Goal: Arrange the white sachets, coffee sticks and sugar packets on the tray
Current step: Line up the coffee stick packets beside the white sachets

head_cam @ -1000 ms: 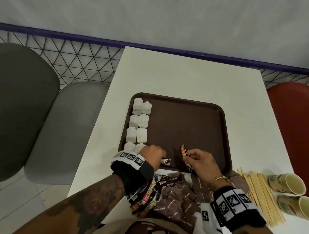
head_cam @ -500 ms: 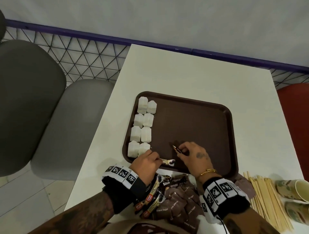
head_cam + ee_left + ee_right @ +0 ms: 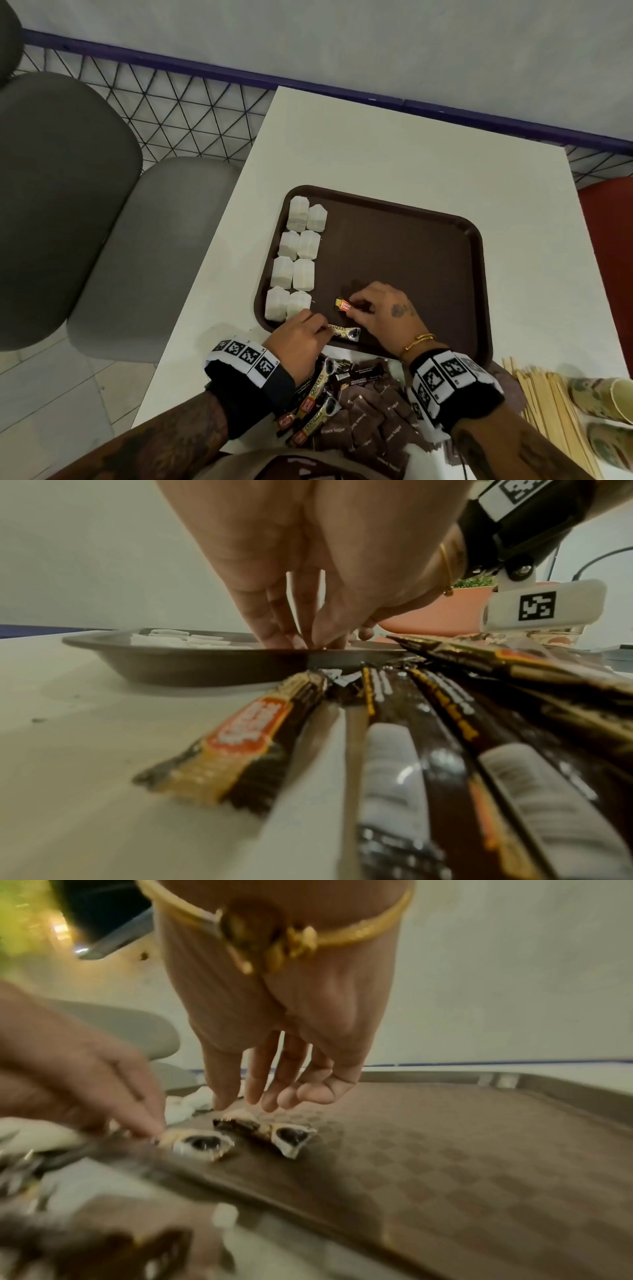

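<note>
From the head view, eight white sachets (image 3: 297, 260) fill the left side of the brown tray (image 3: 428, 253) in two columns. The left hand (image 3: 301, 339) presses fingertips on one coffee stick (image 3: 344, 332) near the tray's near edge; the right hand (image 3: 383, 311) rests its fingers on a second stick (image 3: 343, 304) just beyond. Only the right wrist view shows both hands' fingers straight, touching rather than curling round the sticks. The left wrist view shows loose coffee sticks (image 3: 394, 750) on the counter (image 3: 68, 723) before the tray, beside brown sugar packets (image 3: 373, 418).
</note>
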Tool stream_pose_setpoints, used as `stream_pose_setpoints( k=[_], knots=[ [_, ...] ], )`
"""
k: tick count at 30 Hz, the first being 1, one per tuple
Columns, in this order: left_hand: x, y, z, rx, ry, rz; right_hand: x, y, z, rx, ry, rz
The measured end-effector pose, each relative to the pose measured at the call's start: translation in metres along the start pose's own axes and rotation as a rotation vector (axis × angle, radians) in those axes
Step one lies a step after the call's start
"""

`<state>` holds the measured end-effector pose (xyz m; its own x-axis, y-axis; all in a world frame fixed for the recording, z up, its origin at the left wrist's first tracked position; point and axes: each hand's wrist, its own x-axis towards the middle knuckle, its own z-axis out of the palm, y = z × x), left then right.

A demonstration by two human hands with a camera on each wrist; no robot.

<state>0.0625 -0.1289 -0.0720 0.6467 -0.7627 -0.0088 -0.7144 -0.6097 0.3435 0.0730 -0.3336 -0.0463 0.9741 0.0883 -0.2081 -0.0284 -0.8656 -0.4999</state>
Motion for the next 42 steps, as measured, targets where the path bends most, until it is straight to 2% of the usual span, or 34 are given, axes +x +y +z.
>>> stream_pose_setpoints(
  k=[2,7,9,16,20,28,32,34,38,42],
  knots=[
    [-0.001,0.0,0.001,0.0,0.008,0.003,-0.006,0.001,0.002,-0.061,-0.073,-0.013],
    [0.0,0.0,0.003,0.008,0.007,0.003,-0.003,0.006,0.009,0.027,0.057,0.001],
    [-0.001,0.0,0.002,0.006,-0.001,0.005,0.0,0.005,0.009,0.018,0.058,-0.014],
    [-0.004,0.003,0.002,-0.009,0.011,-0.019,0.006,-0.015,0.017,-0.026,-0.073,-0.161],
    [-0.01,0.002,0.001,-0.037,0.038,-0.05,-0.004,-0.009,0.021,0.043,0.06,-0.163],
    [-0.008,0.004,-0.005,-0.021,0.012,-0.07,-0.01,-0.013,0.034,0.052,0.09,-0.164],
    [-0.002,-0.003,-0.017,-0.089,0.037,-0.118,-0.014,-0.013,0.023,0.055,0.168,-0.199],
    [0.008,-0.004,-0.026,-0.054,0.027,-0.119,-0.018,-0.013,0.019,0.023,0.125,-0.222],
    [0.023,-0.005,-0.023,0.039,-0.141,-0.114,-0.022,-0.011,0.023,-0.03,-0.007,-0.204],
    [0.026,-0.014,-0.014,0.05,-0.124,-0.063,-0.021,-0.007,0.026,0.02,-0.002,-0.145]
  ],
)
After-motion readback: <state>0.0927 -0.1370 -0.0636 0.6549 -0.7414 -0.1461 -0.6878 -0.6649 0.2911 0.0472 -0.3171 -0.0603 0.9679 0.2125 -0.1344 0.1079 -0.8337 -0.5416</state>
